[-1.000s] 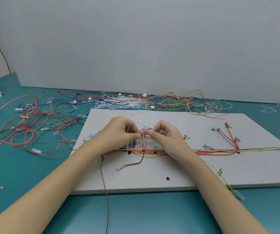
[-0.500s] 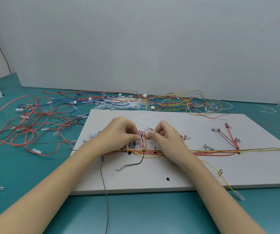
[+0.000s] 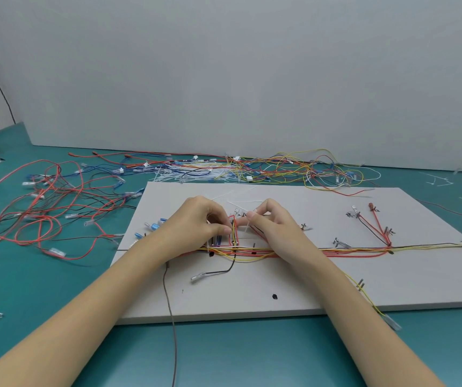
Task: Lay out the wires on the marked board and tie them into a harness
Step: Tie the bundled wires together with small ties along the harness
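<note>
Loose wires (image 3: 45,208) sprawl across the desk (image 3: 56,289) beside the marked board (image 3: 322,283), where the left hand (image 3: 193,227) pinches a limp, light wire branch (image 3: 234,233) and the right hand (image 3: 273,227) pinches a thin cable tie (image 3: 248,229); best gripped near the trunk (image 3: 336,250).

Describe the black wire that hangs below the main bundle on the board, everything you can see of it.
The black wire is thin, with dark insulation. It runs down between the two hands, crosses the horizontal wire bundle, then curves left and lies flat on the white board. Its free end carries a clear-sleeved metal terminal pointing left. Below the bundle, neither hand touches it. Its upper end is hidden among the fingers.
</note>
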Available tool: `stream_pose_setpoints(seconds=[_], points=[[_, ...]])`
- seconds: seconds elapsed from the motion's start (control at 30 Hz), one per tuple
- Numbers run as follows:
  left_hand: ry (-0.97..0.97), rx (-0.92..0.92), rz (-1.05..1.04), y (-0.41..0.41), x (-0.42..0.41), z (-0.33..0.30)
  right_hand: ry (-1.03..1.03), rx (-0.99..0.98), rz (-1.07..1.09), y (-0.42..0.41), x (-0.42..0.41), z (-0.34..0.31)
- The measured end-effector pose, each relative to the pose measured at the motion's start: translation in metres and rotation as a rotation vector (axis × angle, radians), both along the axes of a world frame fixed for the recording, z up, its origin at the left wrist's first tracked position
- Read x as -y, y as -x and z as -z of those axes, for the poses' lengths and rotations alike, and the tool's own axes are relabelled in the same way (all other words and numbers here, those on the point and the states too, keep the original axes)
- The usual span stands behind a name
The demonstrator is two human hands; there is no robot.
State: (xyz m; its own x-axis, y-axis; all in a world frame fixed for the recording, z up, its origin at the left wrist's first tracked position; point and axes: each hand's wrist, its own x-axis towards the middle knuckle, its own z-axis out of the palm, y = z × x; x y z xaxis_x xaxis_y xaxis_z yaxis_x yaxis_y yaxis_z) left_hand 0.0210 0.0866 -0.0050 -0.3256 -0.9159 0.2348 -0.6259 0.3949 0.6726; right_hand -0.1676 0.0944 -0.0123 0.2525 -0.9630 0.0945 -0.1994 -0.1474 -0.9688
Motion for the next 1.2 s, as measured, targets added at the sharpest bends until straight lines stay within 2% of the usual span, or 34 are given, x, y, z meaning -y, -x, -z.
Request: stream_pose_setpoints(seconds=[0.33, 1.2], points=[[0.008, 0.004, 0.007, 0.0003, -0.0011, -0.0018, 0.090, -0.065, 0.002, 0.0023, 0.0023, 0.0019], [0.013, 0.026, -0.019, 0.0011, -0.0015, -0.0003, -0.130, 0.083, 0.036, 0.0025, 0.0037, -0.0040]])
